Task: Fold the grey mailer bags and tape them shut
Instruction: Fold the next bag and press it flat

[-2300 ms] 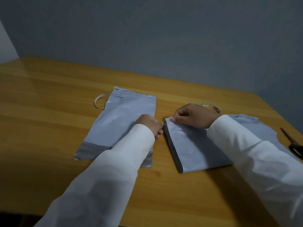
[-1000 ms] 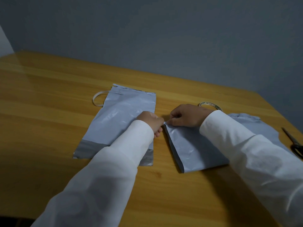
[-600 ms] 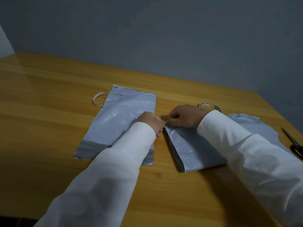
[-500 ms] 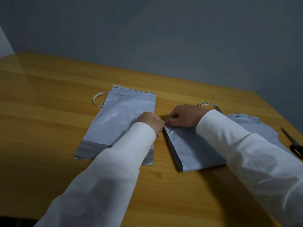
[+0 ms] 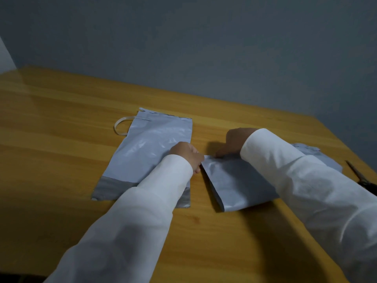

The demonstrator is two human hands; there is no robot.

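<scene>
— Since 0.5 s ago, what has shifted?
— Little: both hands stay at the folded grey mailer bag (image 5: 240,184) on the wooden table (image 5: 61,152), now hiding the tape roll.
— Grips?
— Left hand (image 5: 186,155), curled, pinches its far-left corner; right hand (image 5: 232,142) presses the far edge, fingers bent. 1 flat mailer bag (image 5: 151,150) lies left.

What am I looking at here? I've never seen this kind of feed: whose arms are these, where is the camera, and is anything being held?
There is no machine: these are a person's two arms in white sleeves, filmed by one camera on their head that looks down at a wooden table. The left hand and right hand both pinch the far corner of a folded grey mailer bag. A second, flat mailer bag lies to the left, with a curled strip beside it. Scissors lie at the right edge.
</scene>
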